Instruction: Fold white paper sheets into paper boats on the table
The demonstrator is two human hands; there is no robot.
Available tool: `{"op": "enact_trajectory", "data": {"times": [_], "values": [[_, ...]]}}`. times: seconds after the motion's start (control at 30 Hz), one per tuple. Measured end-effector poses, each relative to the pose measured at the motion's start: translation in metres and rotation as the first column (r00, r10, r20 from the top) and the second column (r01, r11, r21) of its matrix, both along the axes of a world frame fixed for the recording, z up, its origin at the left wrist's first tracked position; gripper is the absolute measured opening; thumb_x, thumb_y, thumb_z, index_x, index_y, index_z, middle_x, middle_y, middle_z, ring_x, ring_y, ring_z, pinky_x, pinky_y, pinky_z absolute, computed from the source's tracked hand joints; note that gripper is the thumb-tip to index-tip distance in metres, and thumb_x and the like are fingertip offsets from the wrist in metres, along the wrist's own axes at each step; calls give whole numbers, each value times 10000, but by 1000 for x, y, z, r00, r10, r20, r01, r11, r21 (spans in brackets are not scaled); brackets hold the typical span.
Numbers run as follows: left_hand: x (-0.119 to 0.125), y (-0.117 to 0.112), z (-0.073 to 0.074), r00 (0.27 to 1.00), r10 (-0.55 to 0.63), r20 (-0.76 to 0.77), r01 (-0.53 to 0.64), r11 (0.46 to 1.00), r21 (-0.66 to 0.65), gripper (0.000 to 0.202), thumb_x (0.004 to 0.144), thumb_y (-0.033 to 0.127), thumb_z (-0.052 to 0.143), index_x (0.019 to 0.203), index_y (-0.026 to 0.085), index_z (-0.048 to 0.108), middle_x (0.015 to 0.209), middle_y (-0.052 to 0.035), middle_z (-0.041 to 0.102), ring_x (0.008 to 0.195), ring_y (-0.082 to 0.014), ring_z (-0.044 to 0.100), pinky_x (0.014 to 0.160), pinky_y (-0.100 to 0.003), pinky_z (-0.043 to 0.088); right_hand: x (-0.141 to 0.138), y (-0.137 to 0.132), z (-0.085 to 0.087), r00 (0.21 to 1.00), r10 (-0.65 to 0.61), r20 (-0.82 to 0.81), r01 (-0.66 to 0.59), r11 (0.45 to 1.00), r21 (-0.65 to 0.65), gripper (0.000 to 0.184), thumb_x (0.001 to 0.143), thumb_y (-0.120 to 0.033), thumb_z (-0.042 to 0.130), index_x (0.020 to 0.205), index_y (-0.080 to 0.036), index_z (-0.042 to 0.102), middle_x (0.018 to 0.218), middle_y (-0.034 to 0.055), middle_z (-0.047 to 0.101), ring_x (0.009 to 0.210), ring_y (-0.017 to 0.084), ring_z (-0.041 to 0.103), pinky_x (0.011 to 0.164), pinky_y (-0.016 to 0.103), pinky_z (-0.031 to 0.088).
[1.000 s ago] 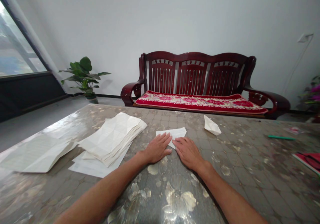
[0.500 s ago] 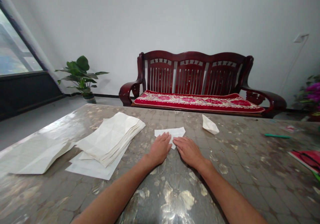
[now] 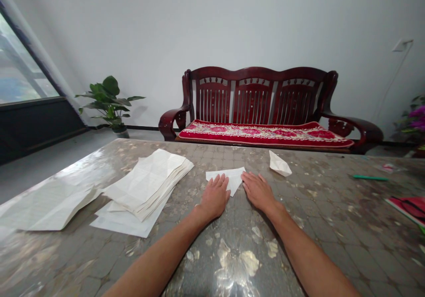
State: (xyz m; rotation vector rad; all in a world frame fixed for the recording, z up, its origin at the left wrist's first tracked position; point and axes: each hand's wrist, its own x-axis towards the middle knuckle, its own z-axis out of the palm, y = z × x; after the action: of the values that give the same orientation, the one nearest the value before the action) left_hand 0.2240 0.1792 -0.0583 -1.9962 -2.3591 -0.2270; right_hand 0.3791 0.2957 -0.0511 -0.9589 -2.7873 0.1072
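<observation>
Flanking folded paper (image 3: 229, 177) | left hand (image 3: 215, 197), right hand (image 3: 259, 192) flat | fingers loosely spread

White paper (image 3: 232, 177) at the left hand (image 3: 215, 196), grey table (image 3: 315, 226) flowered pale gold under it, green pen (image 3: 370, 178) well beyond the right hand (image 3: 259, 190).

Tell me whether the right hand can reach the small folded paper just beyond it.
Probably yes: the right hand holds nothing, and only bare table separates it from the small folded paper.
</observation>
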Motion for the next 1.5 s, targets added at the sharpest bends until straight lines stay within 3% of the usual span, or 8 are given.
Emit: {"op": "enact_trajectory", "data": {"times": [0.27,0.4,0.5,0.67,0.87,1.03,1.23,1.5], "values": [[1,3,-4,1000,18,-24,-17,999,27,519,985,413,407,1455,195,429,1562,-113,379,1453,-313,317,1165,-547,281,-6,-4,1,995,-94,-22,95,993,64,364,996,-275,412,1319,-225,572,1444,87,534,1332,268,461,1129,494,261],[-9,-1,-4,998,-62,-32,62,998,8,528,992,412,387,1473,194,406,1575,-98,357,1463,-300,298,1174,-532,272,-1,-8,6,990,-113,-88,124,983,134,305,998,-258,403,1025,-202,701,1123,84,711,1076,217,603,1086,401,272],[-13,-9,-6,986,-166,-26,166,986,-9,550,995,431,383,1489,190,381,1583,-94,339,1467,-293,289,1182,-518,260,5,-11,7,983,-87,-163,117,976,181,306,996,-260,423,913,-197,711,969,66,718,970,204,593,994,347,318],[-12,-21,-10,967,-255,-30,256,966,36,541,999,439,389,1484,198,386,1566,-106,373,1467,-277,294,1182,-482,259,7,-12,3,986,28,-163,-4,990,143,187,949,-279,531,985,-236,709,998,44,678,977,200,544,860,304,354],[-9,-22,-7,961,-274,39,273,961,35,496,987,350,450,1454,183,428,1550,-107,400,1452,-283,328,1178,-484,294,8,-2,-1,979,-179,-102,191,973,127,277,925,-278,541,1159,-228,679,1100,78,648,1009,239,515,854,333,361],[-8,-22,-4,952,-281,121,276,959,62,470,955,290,523,1404,152,490,1497,-120,476,1421,-279,380,1175,-452,327,11,5,-4,955,-241,-174,250,968,29,356,928,-246,500,1255,-223,640,1168,72,657,1042,233,520,881,336,365],[-5,-24,4,945,-270,183,253,961,108,393,923,268,580,1306,181,566,1342,-102,582,1276,-244,498,1106,-383,415,9,7,-1,943,-218,-252,212,976,-50,294,892,-213,546,1134,-259,707,1056,41,684,990,213,525,878,313,362],[-3,-25,6,937,-284,203,261,956,130,357,913,246,585,1264,186,577,1288,-85,594,1229,-232,499,1097,-367,416,12,14,-9,892,-136,-432,109,990,-88,332,876,-111,468,1055,-231,720,983,48,672,968,209,521,880,305,390]]}}
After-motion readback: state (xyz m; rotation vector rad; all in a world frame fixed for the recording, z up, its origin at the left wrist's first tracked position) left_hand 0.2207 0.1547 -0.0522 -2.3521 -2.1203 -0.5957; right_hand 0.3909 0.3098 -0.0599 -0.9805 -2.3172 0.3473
